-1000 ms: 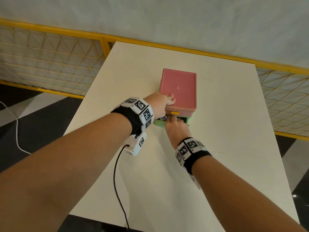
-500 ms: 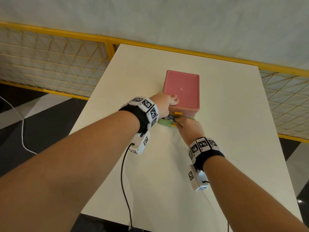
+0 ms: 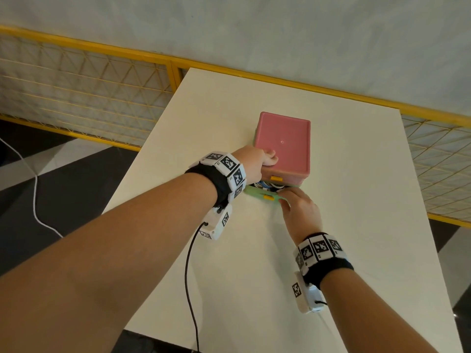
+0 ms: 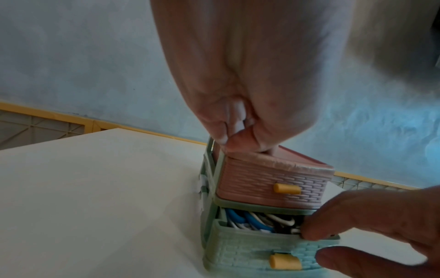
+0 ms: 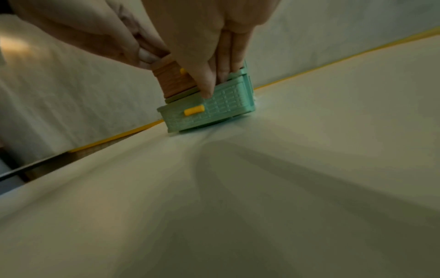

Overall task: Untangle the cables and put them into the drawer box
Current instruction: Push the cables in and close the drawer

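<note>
Head view: a small drawer box [image 3: 282,143] standing on the white desk [image 3: 356,225], a pink top, a green drawer [image 3: 257,194] pulled out a little at the front. Cables [image 3: 267,185] visible as a thin strip inside that drawer. Left hand [image 3: 256,163] resting on the near left corner of the box, thumb on the pink top, other fingers hidden down the side. Right hand [image 3: 299,211] just in front of the box, fingers reaching to the green drawer front.

Left wrist view: left hand [image 4: 240,105] gripping the top corner of the box [image 4: 273,180], fingers curled over the pink edge. Below, green drawer [image 4: 250,250] partly open, blue, white and dark cables [image 4: 257,222] lying inside. Right hand [image 4: 381,229] at the right end of the drawer, one fingertip on its top rim, another on its front.

Right wrist view: right hand [image 5: 209,47] with straight fingers pressed on the upper edge of the green drawer [image 5: 209,111], holding nothing. Yellow knob [image 5: 194,110] on the drawer front untouched.
</note>
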Demonstrator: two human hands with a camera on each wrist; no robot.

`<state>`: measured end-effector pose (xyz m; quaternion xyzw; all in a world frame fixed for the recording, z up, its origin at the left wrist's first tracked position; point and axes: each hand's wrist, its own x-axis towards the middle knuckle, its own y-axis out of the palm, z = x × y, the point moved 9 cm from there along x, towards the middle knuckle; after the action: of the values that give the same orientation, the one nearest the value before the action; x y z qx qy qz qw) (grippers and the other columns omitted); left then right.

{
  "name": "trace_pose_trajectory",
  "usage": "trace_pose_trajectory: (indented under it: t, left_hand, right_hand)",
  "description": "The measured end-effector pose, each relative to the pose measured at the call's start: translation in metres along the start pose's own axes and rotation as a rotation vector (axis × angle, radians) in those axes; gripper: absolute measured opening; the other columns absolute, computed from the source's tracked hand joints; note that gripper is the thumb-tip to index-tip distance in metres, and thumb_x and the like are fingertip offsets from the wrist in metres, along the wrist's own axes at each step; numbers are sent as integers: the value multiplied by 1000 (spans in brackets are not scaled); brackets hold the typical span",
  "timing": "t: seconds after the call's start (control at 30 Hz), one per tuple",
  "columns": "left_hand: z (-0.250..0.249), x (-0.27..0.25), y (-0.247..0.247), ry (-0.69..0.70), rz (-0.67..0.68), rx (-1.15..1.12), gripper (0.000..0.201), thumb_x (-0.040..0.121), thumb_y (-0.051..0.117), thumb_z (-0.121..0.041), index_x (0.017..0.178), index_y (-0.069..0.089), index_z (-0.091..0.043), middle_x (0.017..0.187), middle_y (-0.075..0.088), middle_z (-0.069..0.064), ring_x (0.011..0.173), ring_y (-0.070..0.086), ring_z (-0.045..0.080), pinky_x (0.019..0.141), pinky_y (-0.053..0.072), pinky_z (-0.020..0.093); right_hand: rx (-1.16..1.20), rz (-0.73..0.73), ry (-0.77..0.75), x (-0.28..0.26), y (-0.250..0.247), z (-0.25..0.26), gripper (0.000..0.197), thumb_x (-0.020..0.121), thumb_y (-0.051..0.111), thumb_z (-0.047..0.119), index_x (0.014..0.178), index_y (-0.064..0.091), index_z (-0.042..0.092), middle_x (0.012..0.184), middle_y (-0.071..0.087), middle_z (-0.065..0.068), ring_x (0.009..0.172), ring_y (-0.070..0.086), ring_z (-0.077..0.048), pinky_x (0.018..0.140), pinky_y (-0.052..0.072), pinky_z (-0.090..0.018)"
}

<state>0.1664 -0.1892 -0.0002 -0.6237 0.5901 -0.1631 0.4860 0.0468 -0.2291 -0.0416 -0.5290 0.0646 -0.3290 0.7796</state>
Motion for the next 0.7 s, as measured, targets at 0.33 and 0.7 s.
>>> trace_pose_trajectory:
  t: [0.33,0.7]
  left_hand:
    - [1,-1,3,-21,-13,-19,72,88,39,15,152,29,-19,162,17,-5,149,15,11,120,10,24]
    - [4,0,0,-33,-24,-54,73,86,36,16,150,34,-20,160,21,-8,148,18,10,120,11,25]
  right_hand:
    - [-183,118,-31,2,15,9,33,74,58,8,107,53,11,85,69,-2,80,64,-25,86,38,-37]
    - [364,19,615,0,43,-61,118,47,87,53,141,25,18,135,30,-7,131,26,-28,114,17,-41]
